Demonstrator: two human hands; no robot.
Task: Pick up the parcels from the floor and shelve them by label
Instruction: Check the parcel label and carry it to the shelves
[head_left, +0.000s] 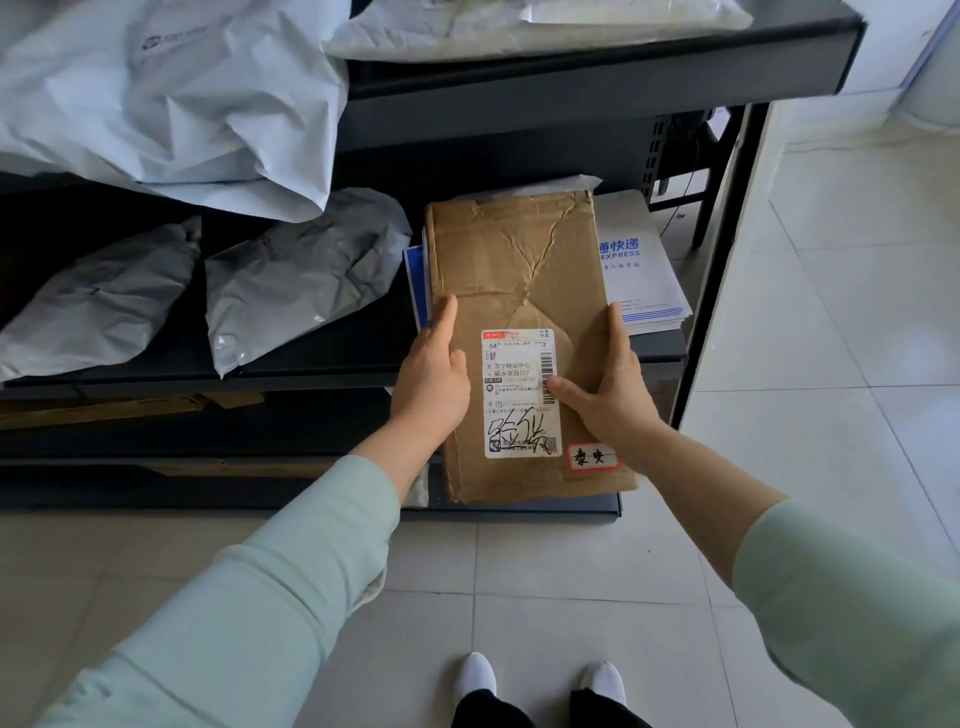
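- A dark metal rack (597, 57) is filling the upper half of the view, standing on a pale tiled floor (561, 597).
- A big white poly bag (171, 98) is slumping over the left of the top shelf and hanging down past its edge.
- Two grey bags (98, 301) (301, 270) are lying side by side on the middle shelf (322, 369), to the left.
- A brown cardboard parcel (519, 270) is lying lengthwise on the right part of that shelf, its far end resting on a stack of white envelopes (639, 265) and its near end sticking out past the shelf edge.
- A white label (519, 392) and a small red-bordered sticker (594, 457) are facing up on its near half.
- The left hand (431, 379) is pressing flat against the parcel's left edge, fingers extended.
- The right hand (613, 389) is gripping the right edge, thumb lying on the label.
- Two white shoes (475, 675) are showing at the bottom.
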